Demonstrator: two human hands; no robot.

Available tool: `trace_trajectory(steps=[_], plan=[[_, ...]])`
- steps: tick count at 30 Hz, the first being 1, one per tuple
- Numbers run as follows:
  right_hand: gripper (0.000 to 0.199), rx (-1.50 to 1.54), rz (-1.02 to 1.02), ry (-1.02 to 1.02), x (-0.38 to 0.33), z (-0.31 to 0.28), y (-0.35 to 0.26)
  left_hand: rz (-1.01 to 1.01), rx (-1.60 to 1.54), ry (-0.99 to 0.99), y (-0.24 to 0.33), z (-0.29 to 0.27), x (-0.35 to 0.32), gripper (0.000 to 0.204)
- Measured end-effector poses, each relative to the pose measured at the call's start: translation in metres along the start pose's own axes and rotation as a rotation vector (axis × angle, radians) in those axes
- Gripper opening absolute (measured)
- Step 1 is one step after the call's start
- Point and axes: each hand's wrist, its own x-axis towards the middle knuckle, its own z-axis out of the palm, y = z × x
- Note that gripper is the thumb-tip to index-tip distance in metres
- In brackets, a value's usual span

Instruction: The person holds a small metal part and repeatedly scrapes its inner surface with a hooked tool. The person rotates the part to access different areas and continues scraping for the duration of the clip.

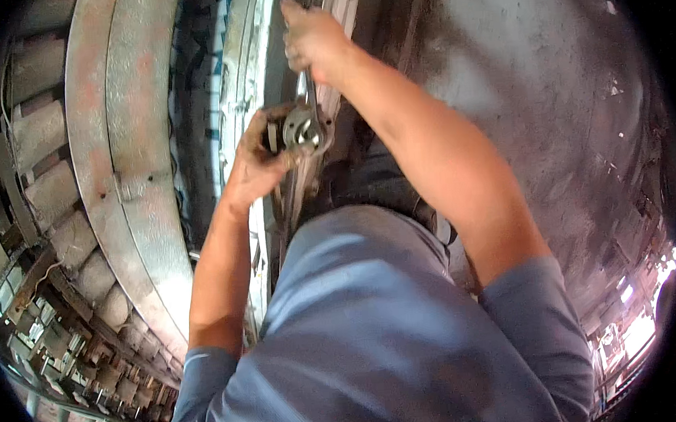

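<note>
Right hand stretched forward, fist closed around the steel wrench; left hand cupped tight over the round shiny metal fitting.

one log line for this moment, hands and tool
left hand: grips round metal part | right hand: holds wrench handle | wrench head: on part

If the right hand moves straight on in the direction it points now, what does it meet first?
Probably the long pale metal rail. The right hand, gripping the wrench, points up the picture along that rail and already looks to be against it, though depth is unclear.
</note>
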Motion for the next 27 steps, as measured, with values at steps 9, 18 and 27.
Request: trace_trajectory(steps=[9,18,27], plan=[[0.033,0.299,0.143,-0.152,0.001,-0.008,-0.008,-0.091,-0.03,-0.043,-0.01,-0.022,0.01,0.065],[0.032,0.185,-0.208,-0.144,-0.021,-0.003,-0.005,-0.094,-0.095,-0.023,-0.01,-0.025,0.012,0.073],[0.033,0.09,-0.364,-0.103,-0.046,0.003,-0.012,-0.148,-0.172,-0.038,-0.003,-0.022,0.011,0.075]])
